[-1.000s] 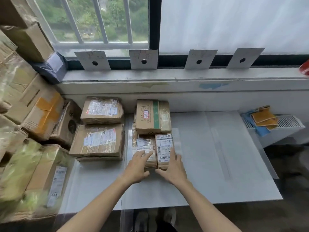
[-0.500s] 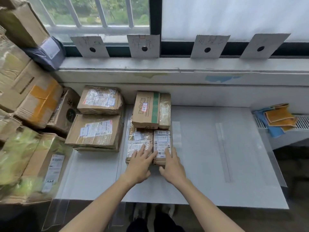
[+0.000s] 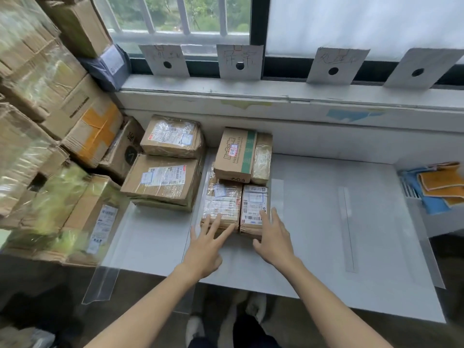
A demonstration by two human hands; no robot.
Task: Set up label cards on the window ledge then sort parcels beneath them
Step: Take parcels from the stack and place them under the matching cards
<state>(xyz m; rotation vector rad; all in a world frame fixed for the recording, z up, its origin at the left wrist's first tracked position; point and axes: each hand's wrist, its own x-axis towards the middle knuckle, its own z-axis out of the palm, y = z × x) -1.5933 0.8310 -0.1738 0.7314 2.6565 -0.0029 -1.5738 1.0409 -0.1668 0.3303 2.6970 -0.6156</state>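
Four label cards lean against the window frame on the window ledge point(image 3: 251, 92): the far-left card point(image 3: 164, 60), the second card point(image 3: 239, 62), the third card point(image 3: 335, 66) and the right-hand card point(image 3: 421, 69), each with a dark hole near its middle. Beneath the far-left card, two brown parcels lie on the white table point(image 3: 326, 222), a smaller one point(image 3: 173, 136) farther away and a larger one point(image 3: 160, 182) nearer. Beneath the second card sits a printed carton point(image 3: 234, 154) with a taped parcel point(image 3: 261, 159) touching its right side, and just in front of them lie two small parcels side by side, the left small parcel point(image 3: 222, 204) and the right small parcel point(image 3: 254, 207). The left hand point(image 3: 204, 249) has its fingers straight and spread, their tips resting on the near end of the left small parcel. The right hand point(image 3: 273, 239) is likewise released, fingers extended and touching the near right corner of the right small parcel. A stack of cardboard boxes point(image 3: 50, 109) fills the left side, and orange and blue cloths point(image 3: 437, 184) lie at the far right.
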